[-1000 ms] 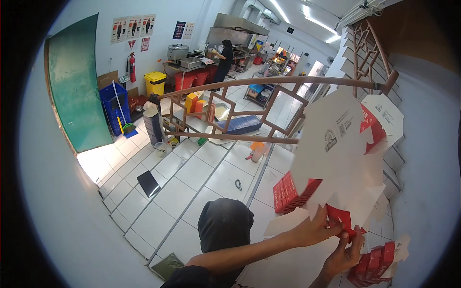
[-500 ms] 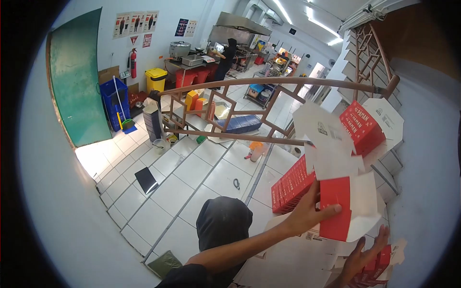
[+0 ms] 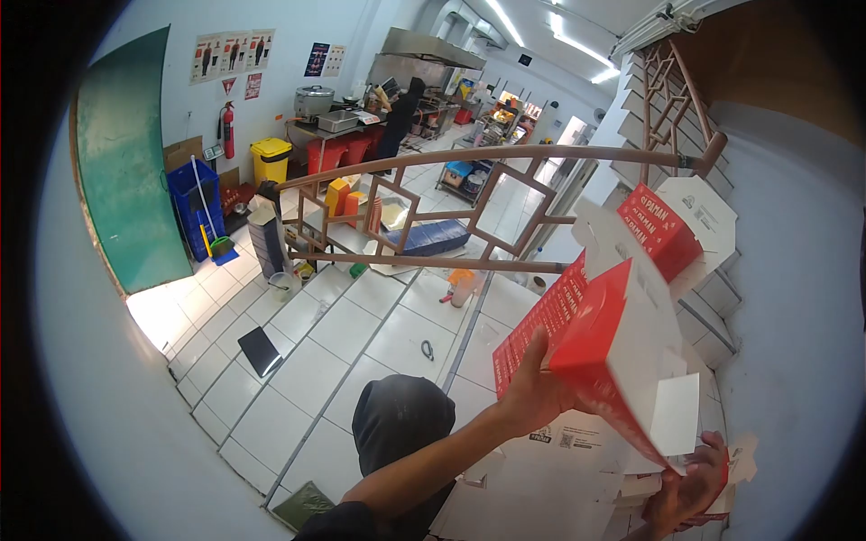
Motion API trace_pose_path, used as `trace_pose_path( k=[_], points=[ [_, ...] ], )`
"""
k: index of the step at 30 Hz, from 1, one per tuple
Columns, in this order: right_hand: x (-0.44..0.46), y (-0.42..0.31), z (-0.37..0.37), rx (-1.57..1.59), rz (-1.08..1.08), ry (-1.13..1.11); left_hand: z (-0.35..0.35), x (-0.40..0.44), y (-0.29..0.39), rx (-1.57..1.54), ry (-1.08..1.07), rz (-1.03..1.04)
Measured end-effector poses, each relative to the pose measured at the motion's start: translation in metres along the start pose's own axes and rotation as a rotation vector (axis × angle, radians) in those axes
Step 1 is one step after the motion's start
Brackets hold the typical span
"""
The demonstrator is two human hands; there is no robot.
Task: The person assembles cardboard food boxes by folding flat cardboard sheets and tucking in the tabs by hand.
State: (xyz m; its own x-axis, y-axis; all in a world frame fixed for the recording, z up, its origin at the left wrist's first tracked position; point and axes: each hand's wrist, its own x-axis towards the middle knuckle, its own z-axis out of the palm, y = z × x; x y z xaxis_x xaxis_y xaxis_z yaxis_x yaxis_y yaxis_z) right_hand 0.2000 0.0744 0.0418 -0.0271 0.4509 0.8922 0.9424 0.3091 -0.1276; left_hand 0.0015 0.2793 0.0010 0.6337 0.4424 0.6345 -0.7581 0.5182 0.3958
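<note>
Box grasped by the left hand; grip of the right hand, at its near corner, cannot be told. Creasing could be caused by overtight squeezing.

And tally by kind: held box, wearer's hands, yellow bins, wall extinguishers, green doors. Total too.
Held box: 1
Hands: 2 (left hand, right hand)
Yellow bin: 1
Extinguisher: 1
Green door: 1
Total: 6
</note>
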Motion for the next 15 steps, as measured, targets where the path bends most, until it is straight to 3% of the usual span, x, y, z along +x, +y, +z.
trace_pose_path(
  k=[3,5,7,8,11,15],
  points=[
    [0.038,-0.064,0.023,-0.006,-0.010,0.114,0.000,0.004,-0.012,0.021,-0.051,-0.015],
    [0.051,-0.077,0.030,0.110,0.002,0.033,0.002,0.006,-0.012,0.017,-0.091,-0.123],
    [0.049,-0.053,0.018,0.344,-0.032,-0.227,0.020,0.003,-0.009,0.041,-0.164,-0.180],
    [0.036,-0.057,0.017,0.287,0.004,-0.128,0.036,0.002,-0.002,0.112,-0.132,-0.285],
    [0.035,-0.073,0.027,0.183,0.103,-0.086,0.036,-0.003,-0.017,0.131,-0.278,-0.326],
    [0.038,-0.083,0.038,0.056,0.227,-0.048,0.031,0.000,-0.022,0.274,-0.146,-0.283]
  ],
)
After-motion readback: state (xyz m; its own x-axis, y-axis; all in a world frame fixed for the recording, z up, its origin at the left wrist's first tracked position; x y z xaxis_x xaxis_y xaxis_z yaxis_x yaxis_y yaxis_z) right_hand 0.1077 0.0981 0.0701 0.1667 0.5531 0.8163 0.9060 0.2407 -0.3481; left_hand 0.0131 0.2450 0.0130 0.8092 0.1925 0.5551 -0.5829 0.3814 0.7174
